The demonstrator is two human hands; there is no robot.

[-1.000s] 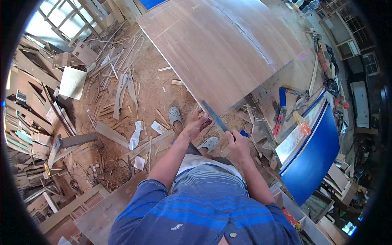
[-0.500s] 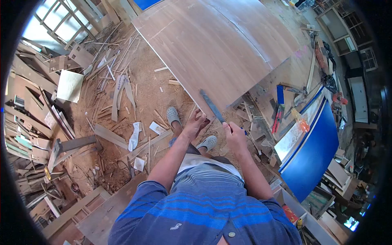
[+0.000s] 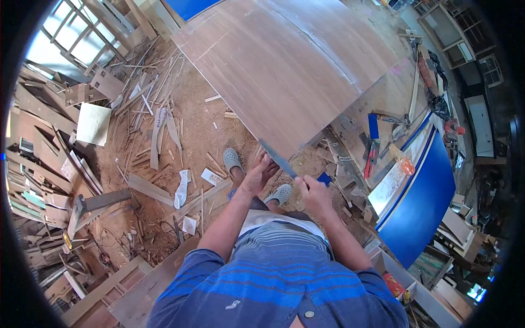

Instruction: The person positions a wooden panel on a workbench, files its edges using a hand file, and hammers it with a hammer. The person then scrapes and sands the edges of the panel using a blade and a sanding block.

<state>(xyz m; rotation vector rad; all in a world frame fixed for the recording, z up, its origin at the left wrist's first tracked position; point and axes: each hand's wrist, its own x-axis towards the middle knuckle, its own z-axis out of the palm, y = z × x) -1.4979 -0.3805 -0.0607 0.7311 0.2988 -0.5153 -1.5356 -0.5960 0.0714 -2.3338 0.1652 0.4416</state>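
My right hand is wrapped around the handle end of a flat grey metal file. The blade points up and to the left, lying at the near corner of a large wood-grain panel. At that same corner, just below the file's blade, my left hand has its fingers curled against the panel's edge; some of its fingertips are hidden. A small blue piece shows right beside my right hand, and I cannot tell whether the hand touches it.
Right of the panel lie red-handled pliers, a hammer, a plastic bottle and a curved blue sheet. Wood offcuts and sawdust cover the floor at left, around a wooden trestle-like piece. My shoes are below the panel.
The file has slid left and toward me, from lying over the panel's surface to its near edge. My right hand has moved slightly down with it; my left hand stays at the corner.
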